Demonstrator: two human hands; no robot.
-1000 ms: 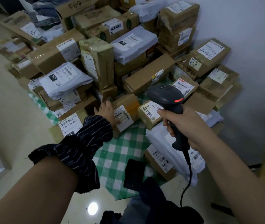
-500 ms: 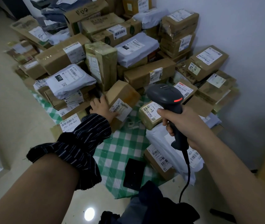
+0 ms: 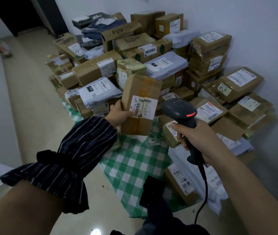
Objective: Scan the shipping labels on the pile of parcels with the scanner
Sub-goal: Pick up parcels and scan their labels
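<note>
left hand (image 3: pixel 117 113) grips a parcel (image 3: pixel 140 89), label (image 3: pixel 144 108) facing up, so the scanner (image 3: pixel 179 110) grasped in the right hand (image 3: pixel 199 138) can read it

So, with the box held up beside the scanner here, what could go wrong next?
1. The left hand holds the cardboard box by one lower edge only; it could tip or slip onto the green checked sheet.
2. The scanner in the right hand points beside the box, not at it; it might read the red-trimmed label beyond instead.
3. The box's shipping label looks creased and the thumb lies on its left edge, so the read may fail.
</note>
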